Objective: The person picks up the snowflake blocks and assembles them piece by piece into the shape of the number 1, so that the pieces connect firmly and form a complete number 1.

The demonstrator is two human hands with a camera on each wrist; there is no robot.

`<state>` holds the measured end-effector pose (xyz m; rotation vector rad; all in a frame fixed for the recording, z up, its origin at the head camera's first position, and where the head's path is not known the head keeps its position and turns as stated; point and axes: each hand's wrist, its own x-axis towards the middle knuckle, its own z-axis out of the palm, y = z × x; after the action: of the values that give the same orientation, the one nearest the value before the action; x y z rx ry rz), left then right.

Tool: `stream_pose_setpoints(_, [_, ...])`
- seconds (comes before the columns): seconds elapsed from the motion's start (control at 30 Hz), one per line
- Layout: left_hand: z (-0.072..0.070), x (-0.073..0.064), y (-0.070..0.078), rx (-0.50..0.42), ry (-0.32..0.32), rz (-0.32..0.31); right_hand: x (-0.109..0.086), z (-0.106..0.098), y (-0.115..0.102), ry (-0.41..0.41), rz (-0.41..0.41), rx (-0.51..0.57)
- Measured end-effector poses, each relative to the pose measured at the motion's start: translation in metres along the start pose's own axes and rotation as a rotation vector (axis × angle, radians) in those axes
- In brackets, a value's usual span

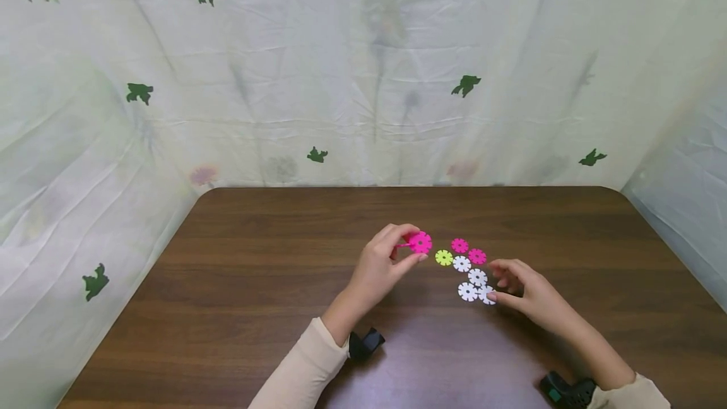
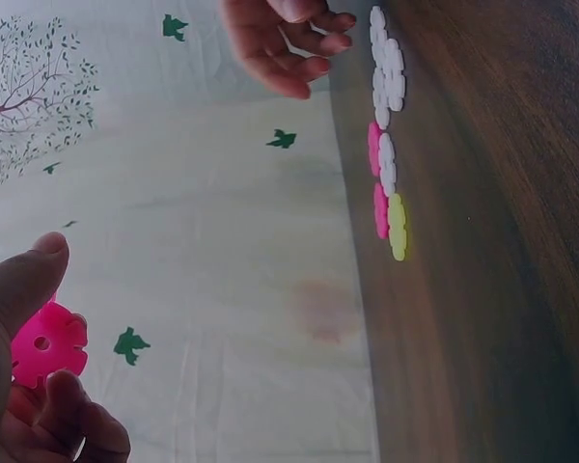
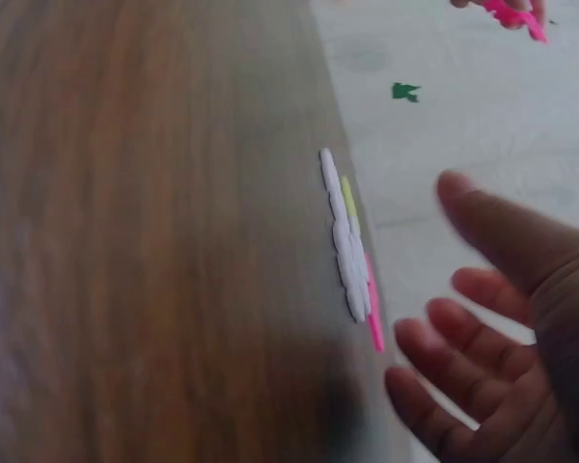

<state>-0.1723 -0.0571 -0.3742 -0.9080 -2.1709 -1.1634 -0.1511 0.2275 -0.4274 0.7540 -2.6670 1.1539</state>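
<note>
My left hand (image 1: 382, 262) pinches a pink notched disc (image 1: 421, 242) between thumb and fingers, raised over the table. A second pink edge sticks out sideways from that disc toward the palm. In the left wrist view the held disc (image 2: 50, 342) shows a round hole at its centre. My right hand (image 1: 531, 292) hovers with relaxed, parted fingers beside several white notched discs (image 1: 468, 291), its thumb overlapping the nearest one in the head view. Two pink discs (image 1: 459, 245) and one yellow-green disc (image 1: 444, 257) lie flat, grouped with the white ones.
The brown wooden table (image 1: 255, 283) has rounded far corners. Behind it hangs a pale cloth (image 1: 341, 81) printed with green birds and leaves, which also covers both sides. Black devices (image 1: 366, 343) are worn at both wrists.
</note>
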Motion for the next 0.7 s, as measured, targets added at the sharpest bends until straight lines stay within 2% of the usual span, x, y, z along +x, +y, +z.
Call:
stream_pose_setpoints(0.2, [0.0, -0.0001, 0.0002, -0.007, -0.008, -0.012, -0.0031, 0.0056, 0.0096, -0.019, 0.01, -0.016])
stream_pose_setpoints(0.4, [-0.0006, -0.0002, -0.0002, -0.015, -0.004, -0.013, -0.0034, 0.0091, 0.0085, -0.039, 0.059, -0.059])
stream_pose_setpoints(0.57, [0.0001, -0.0003, -0.0012, -0.009, 0.0, -0.008, -0.0016, 0.0082, 0.0045, -0.064, 0.089, -0.028])
stream_pose_setpoints(0.7, [-0.0001, 0.0001, -0.0007, -0.008, -0.006, -0.005, -0.0011, 0.0059, 0.0027, -0.093, 0.08, 0.012])
